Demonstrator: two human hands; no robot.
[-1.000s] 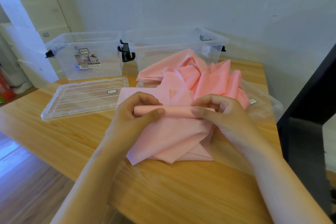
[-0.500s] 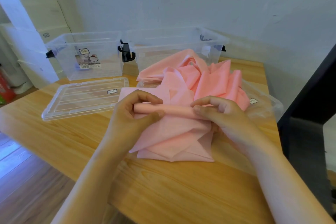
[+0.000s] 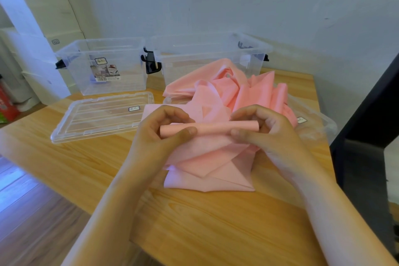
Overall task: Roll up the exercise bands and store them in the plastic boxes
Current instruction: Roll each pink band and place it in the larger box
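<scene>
Near the middle of the wooden table (image 3: 194, 222), a pink exercise band (image 3: 216, 177) lies in a loose heap, and both hands hold its rolled end (image 3: 211, 128) just above the folds. That end is wound into a thin tube lying crosswise, from nine o'clock to three o'clock.

The left hand (image 3: 159, 136) pinches the tube's nine o'clock end, with the thumb pressed on the near side and the fingers curled over the top. The right hand (image 3: 265, 134) grips the three o'clock end the same way, and the tube's tip pokes out past its thumb.

At six o'clock from the tube, the unrolled band lies in flat overlapping folds on the wood. From twelve to one o'clock it bunches up in crumpled loops, partly over a clear lid (image 3: 319, 123) that shows at three o'clock of the heap.

Two clear plastic boxes stand side by side at the table's far edge, both without lids. The left box (image 3: 103, 65), with a printed label, is at eleven o'clock from the hands. The right box (image 3: 207, 54) is at twelve o'clock, with the heap rising in front of its near wall. A black latch (image 3: 151, 66) shows between them. A second clear lid (image 3: 97, 116) lies flat at ten o'clock, just beside the band's corner.
</scene>
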